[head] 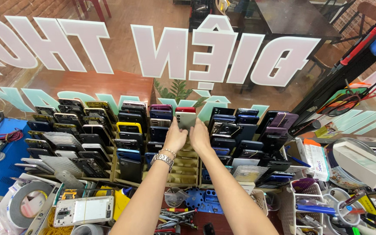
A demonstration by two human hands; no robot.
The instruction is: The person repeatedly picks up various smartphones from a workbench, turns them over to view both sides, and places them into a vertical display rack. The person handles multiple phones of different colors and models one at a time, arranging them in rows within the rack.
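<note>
Fingertips hidden behind pale green phone [185, 119]; left hand [176, 138] and right hand [200, 137] clamped on it, above wooden rack [187, 167].

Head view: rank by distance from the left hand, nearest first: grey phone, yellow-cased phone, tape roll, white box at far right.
From the left hand:
1. Grey phone, held in both hands above the wooden rack.
2. Yellow-cased phone, standing in the rack to the left.
3. Tape roll, lower left on the bench.
4. White box, far right edge.
</note>
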